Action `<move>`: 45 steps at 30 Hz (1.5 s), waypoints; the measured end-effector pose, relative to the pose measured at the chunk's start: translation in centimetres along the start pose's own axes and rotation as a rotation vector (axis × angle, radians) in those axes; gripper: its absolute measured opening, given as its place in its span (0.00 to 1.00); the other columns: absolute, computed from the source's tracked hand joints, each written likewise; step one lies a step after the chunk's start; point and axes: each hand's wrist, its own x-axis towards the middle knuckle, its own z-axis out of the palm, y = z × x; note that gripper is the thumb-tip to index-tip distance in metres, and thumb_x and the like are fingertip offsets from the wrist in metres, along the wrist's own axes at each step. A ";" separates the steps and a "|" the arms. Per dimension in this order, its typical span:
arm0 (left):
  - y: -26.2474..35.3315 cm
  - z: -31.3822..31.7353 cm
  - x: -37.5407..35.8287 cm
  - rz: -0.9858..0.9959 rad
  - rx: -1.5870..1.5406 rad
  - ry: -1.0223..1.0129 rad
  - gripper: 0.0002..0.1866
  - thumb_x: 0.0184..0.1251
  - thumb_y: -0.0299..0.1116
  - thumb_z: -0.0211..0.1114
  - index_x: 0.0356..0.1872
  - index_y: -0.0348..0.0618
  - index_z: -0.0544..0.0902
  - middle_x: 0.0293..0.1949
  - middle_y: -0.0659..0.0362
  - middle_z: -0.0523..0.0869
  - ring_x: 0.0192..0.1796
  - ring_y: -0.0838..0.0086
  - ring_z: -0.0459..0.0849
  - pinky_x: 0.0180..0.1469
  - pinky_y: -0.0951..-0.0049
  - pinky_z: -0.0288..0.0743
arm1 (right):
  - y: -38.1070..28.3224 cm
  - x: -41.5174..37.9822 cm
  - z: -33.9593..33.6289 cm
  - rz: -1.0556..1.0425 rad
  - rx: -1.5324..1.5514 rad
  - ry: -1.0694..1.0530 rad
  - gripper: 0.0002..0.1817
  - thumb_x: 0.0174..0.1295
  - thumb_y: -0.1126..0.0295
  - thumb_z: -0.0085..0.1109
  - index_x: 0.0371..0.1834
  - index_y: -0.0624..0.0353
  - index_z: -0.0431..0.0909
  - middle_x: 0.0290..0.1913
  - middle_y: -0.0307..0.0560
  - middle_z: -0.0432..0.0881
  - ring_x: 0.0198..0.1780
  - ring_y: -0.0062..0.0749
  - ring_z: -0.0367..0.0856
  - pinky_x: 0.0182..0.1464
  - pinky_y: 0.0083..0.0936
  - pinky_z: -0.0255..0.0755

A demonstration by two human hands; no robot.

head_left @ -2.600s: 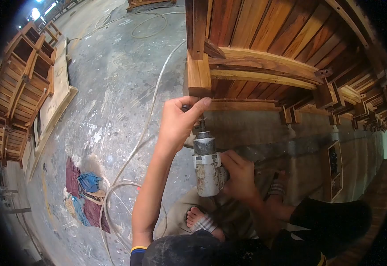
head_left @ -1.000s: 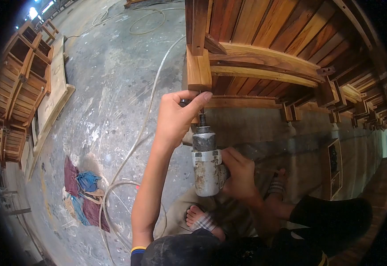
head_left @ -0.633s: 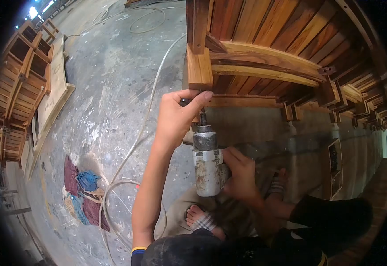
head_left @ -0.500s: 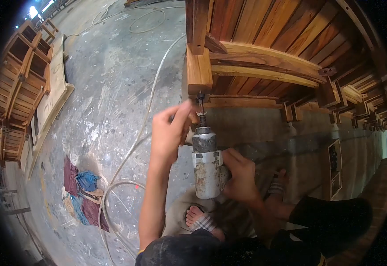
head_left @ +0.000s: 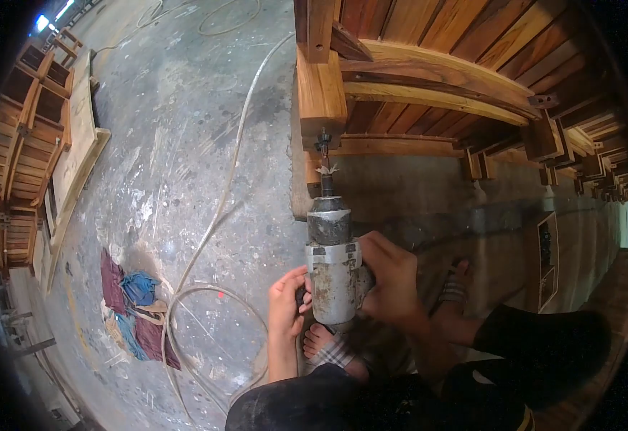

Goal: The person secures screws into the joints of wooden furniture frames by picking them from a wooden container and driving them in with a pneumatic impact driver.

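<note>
A worn grey power driver points away from me, its tip at a dark screw in the end of a wooden leg. My right hand is wrapped round the driver's handle on the right side. My left hand is at the left of the driver's body, fingers curled close against it; a small dark thing shows by the fingertips, too small to make out. Pale frayed material surrounds the driver's bit.
Slatted wooden furniture fills the upper right. More wooden furniture stands at the left beside a pale board. A hose coils across the grey floor near crumpled cloths. My feet are below the driver.
My left hand has moved down from beside the bit and screw to the left side of the driver's body. My right hand keeps its hold on the driver.
</note>
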 end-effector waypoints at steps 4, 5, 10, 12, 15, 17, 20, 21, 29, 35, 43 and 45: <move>-1.0 -0.8 -0.1 -0.008 0.046 0.001 0.13 0.66 0.25 0.53 0.48 0.30 0.76 0.27 0.58 0.79 0.19 0.81 0.72 0.14 0.84 0.60 | -0.6 0.1 0.0 0.033 0.044 -0.004 0.28 0.32 0.70 0.69 0.44 0.56 0.77 0.37 0.45 0.78 0.34 0.46 0.81 0.33 0.34 0.74; -1.1 -1.0 0.0 -0.012 0.060 -0.009 0.13 0.66 0.24 0.53 0.49 0.29 0.76 0.28 0.57 0.79 0.20 0.81 0.72 0.15 0.84 0.60 | -0.7 0.2 0.1 0.044 0.054 -0.001 0.27 0.32 0.70 0.70 0.44 0.56 0.77 0.37 0.45 0.78 0.34 0.46 0.81 0.33 0.34 0.74; -0.7 -0.9 -0.1 -0.042 0.006 -0.043 0.14 0.64 0.22 0.52 0.48 0.26 0.75 0.31 0.53 0.80 0.22 0.80 0.73 0.15 0.85 0.60 | -0.8 0.1 -0.1 0.060 0.073 -0.005 0.27 0.32 0.69 0.71 0.43 0.55 0.77 0.35 0.45 0.78 0.35 0.47 0.81 0.34 0.35 0.74; -0.3 -0.9 -0.1 -0.074 -0.057 -0.086 0.14 0.63 0.21 0.51 0.48 0.24 0.75 0.32 0.51 0.81 0.23 0.80 0.72 0.16 0.85 0.60 | -0.8 0.1 -0.1 0.067 0.065 -0.006 0.27 0.32 0.69 0.71 0.43 0.55 0.77 0.35 0.46 0.77 0.35 0.47 0.81 0.34 0.35 0.74; 0.0 -0.9 -0.1 -0.102 -0.070 -0.151 0.15 0.62 0.20 0.51 0.48 0.24 0.75 0.33 0.49 0.81 0.23 0.80 0.71 0.16 0.85 0.59 | -1.0 0.2 -0.3 0.068 0.069 -0.015 0.28 0.32 0.69 0.71 0.43 0.55 0.77 0.35 0.46 0.77 0.35 0.48 0.81 0.35 0.34 0.74; -0.1 -0.8 0.0 -0.094 -0.030 -0.140 0.15 0.62 0.20 0.51 0.49 0.24 0.74 0.33 0.50 0.81 0.23 0.80 0.71 0.16 0.85 0.60 | -1.0 0.2 -0.4 0.069 0.106 -0.021 0.28 0.32 0.69 0.72 0.44 0.56 0.77 0.35 0.47 0.77 0.36 0.48 0.81 0.35 0.34 0.74; -0.3 -0.5 0.0 -0.086 0.033 -0.124 0.15 0.63 0.20 0.50 0.50 0.25 0.74 0.31 0.52 0.80 0.23 0.79 0.71 0.16 0.85 0.60 | -1.2 0.3 -0.8 0.065 0.119 -0.036 0.29 0.32 0.69 0.72 0.45 0.56 0.77 0.35 0.49 0.77 0.36 0.49 0.81 0.36 0.35 0.75; -0.3 -0.4 0.0 -0.087 0.055 -0.120 0.15 0.64 0.21 0.50 0.50 0.25 0.74 0.30 0.53 0.80 0.23 0.79 0.72 0.16 0.85 0.60 | -1.2 0.3 -0.8 0.064 0.119 -0.037 0.29 0.32 0.69 0.72 0.45 0.56 0.77 0.35 0.49 0.77 0.36 0.49 0.81 0.36 0.35 0.75; -0.2 -0.1 0.0 -0.078 0.123 -0.183 0.16 0.67 0.23 0.50 0.54 0.30 0.73 0.27 0.55 0.78 0.22 0.80 0.71 0.17 0.84 0.61 | -1.5 0.7 -1.5 0.060 0.156 -0.039 0.29 0.32 0.71 0.72 0.45 0.58 0.77 0.36 0.50 0.78 0.39 0.51 0.80 0.38 0.35 0.75; -0.5 -0.3 0.2 -0.064 0.126 -0.201 0.15 0.68 0.25 0.52 0.54 0.30 0.73 0.28 0.56 0.79 0.24 0.80 0.73 0.18 0.84 0.62 | -1.0 0.8 -1.5 0.053 0.148 -0.048 0.29 0.33 0.74 0.70 0.46 0.58 0.77 0.37 0.52 0.78 0.40 0.52 0.80 0.39 0.34 0.75; -0.8 -0.7 -0.2 -0.088 0.014 -0.205 0.16 0.67 0.26 0.58 0.53 0.27 0.74 0.29 0.57 0.78 0.24 0.80 0.74 0.19 0.84 0.63 | -0.7 0.7 -1.0 0.032 0.147 -0.018 0.28 0.33 0.76 0.69 0.46 0.58 0.77 0.37 0.51 0.78 0.40 0.52 0.80 0.39 0.34 0.75; -0.7 -0.6 -0.4 -0.087 0.021 -0.214 0.18 0.67 0.25 0.56 0.56 0.27 0.73 0.28 0.57 0.78 0.24 0.79 0.74 0.18 0.84 0.63 | -0.7 0.7 -0.9 0.030 0.142 -0.023 0.29 0.33 0.75 0.70 0.46 0.58 0.77 0.37 0.51 0.78 0.40 0.52 0.80 0.39 0.34 0.75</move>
